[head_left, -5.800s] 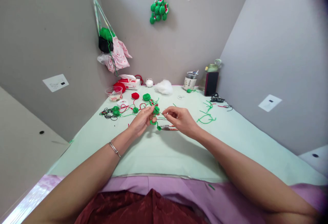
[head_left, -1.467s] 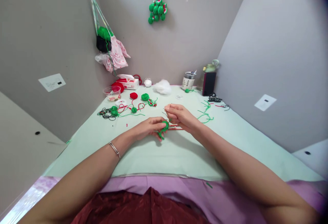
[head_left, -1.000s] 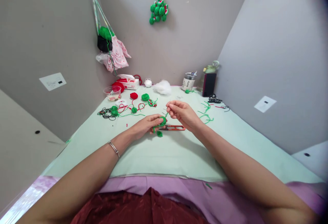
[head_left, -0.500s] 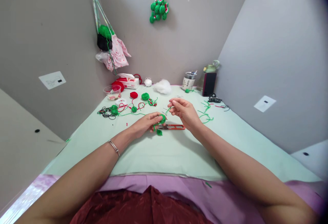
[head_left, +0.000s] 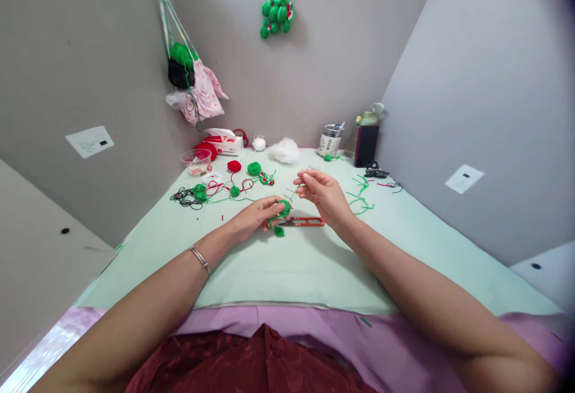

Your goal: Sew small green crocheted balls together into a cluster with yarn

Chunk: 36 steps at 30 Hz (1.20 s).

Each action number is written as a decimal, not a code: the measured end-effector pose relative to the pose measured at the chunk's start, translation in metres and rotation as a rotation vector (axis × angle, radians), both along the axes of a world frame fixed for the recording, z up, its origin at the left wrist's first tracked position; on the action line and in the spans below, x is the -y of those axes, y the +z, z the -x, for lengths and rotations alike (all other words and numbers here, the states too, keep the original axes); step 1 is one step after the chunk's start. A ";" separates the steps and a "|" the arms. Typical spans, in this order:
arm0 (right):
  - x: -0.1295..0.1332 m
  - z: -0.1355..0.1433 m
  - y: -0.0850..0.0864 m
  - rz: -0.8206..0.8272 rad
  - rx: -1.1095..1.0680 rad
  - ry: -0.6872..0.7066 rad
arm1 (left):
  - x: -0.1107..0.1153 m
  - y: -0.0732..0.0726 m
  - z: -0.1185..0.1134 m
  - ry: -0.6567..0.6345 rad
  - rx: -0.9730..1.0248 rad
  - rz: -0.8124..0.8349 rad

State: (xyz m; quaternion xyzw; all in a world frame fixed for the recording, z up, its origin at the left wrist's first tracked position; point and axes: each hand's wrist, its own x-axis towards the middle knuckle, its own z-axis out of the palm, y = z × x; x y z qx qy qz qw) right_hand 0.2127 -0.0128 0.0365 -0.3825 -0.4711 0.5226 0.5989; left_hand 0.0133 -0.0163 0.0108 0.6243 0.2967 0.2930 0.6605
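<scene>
My left hand point(head_left: 265, 212) is closed around a small green crocheted piece point(head_left: 284, 207), its thumb pressed on top. Just below those fingers hangs or lies a smaller green knitted bit point(head_left: 279, 232); I cannot tell whether it is joined on. Up and to the right, my right hand point(head_left: 320, 192) pinches thumb and forefinger together on a thin strand of green yarn point(head_left: 293, 196) that runs down to the piece. A needle or hook in that pinch is too fine to make out. Orange-handled thread snips point(head_left: 308, 222) lie on the table beneath both hands.
Behind my left hand are green yarn balls point(head_left: 254, 168), a red yarn ball point(head_left: 234, 166) and tangled black cord point(head_left: 186, 197). White stuffing point(head_left: 285, 151), a tissue box point(head_left: 229, 144), a pen cup point(head_left: 331, 141) and a phone point(head_left: 367, 146) stand at the back. Green yarn scraps point(head_left: 360, 204) lie right.
My right hand stays pinched near the same spot, its fingers shifted very slightly. The strand between the hands looks thinner now. My left hand keeps its hold on the green piece.
</scene>
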 end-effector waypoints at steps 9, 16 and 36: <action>-0.001 -0.001 -0.001 0.003 -0.021 -0.050 | 0.000 0.000 0.000 -0.006 0.000 -0.010; -0.001 -0.002 -0.001 -0.036 0.025 -0.041 | -0.003 -0.001 0.000 0.032 0.029 0.022; 0.017 0.008 0.002 -0.245 0.785 0.121 | -0.013 0.005 0.011 0.219 0.147 -0.007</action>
